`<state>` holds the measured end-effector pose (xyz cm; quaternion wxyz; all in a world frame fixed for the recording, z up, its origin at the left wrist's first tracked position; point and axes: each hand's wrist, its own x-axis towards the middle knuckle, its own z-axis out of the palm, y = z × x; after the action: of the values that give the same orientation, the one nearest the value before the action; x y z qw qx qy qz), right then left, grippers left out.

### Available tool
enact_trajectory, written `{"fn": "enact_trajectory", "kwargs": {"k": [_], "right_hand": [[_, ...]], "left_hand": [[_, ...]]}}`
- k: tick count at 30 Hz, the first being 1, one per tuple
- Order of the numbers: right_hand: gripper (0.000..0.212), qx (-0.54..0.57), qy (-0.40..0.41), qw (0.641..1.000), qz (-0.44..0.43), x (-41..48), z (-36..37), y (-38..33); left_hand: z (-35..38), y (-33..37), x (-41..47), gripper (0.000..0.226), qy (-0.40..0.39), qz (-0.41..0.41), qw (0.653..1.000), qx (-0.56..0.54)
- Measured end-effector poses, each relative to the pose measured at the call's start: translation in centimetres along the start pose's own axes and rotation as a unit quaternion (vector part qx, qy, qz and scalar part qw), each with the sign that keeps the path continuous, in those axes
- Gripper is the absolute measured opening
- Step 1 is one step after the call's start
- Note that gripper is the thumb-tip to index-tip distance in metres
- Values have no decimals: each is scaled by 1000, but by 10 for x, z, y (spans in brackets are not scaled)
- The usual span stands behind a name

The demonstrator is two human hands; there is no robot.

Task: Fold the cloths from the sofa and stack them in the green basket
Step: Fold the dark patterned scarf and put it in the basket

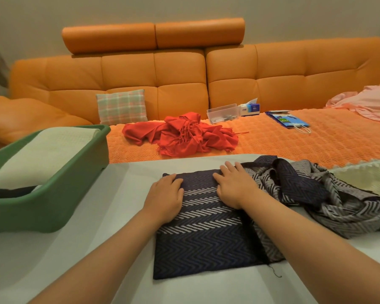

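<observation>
A dark blue and grey zigzag cloth (206,242) lies on the white table, its left part folded flat into a rectangle, the rest bunched to the right. My left hand (166,197) rests on the folded part's upper left corner, its fingers bent over the edge. My right hand (235,185) presses flat on the upper right of the fold. A green basket (53,205) stands at the left with a folded cream cloth (44,154) in it and something dark beneath. A crumpled red cloth (180,133) lies on the sofa.
The orange sofa (272,84) runs behind the white table (97,249). On its seat are a plaid cushion (122,106), a clear plastic box (223,113), a tissue box (250,108), a blue paper bag (287,120) and pink fabric (369,102). A cream cloth (364,176) lies at the right.
</observation>
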<state>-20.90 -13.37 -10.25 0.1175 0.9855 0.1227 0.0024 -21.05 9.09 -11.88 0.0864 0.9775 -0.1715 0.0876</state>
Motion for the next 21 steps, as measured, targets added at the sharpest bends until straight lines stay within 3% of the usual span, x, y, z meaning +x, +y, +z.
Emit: {"fn": "enact_trajectory", "kwargs": {"k": [4,7,12,14,18,21], "right_hand": [[56,86,12,996,-28,-4,-4,-26],[60,157,-43,986,-22,-8,-3,-40],[63,191,-65,979,2,-9,-3,-51],[63,193,-63,979,4,-8,-5,-55],[64,201,-66,977,12,-2,-6,-64],[65,204,-63,977,18,4,-7,-66]], "left_hand": [[-5,-2,-5,37,37,-147,985,80],[-11,-7,0,33,20,-230,972,39],[-16,-10,13,17,78,-243,948,-190],[-20,-7,12,12,90,-212,939,-256],[-24,-8,11,54,56,-115,950,-283],[-23,-16,21,43,39,-119,947,-295]]}}
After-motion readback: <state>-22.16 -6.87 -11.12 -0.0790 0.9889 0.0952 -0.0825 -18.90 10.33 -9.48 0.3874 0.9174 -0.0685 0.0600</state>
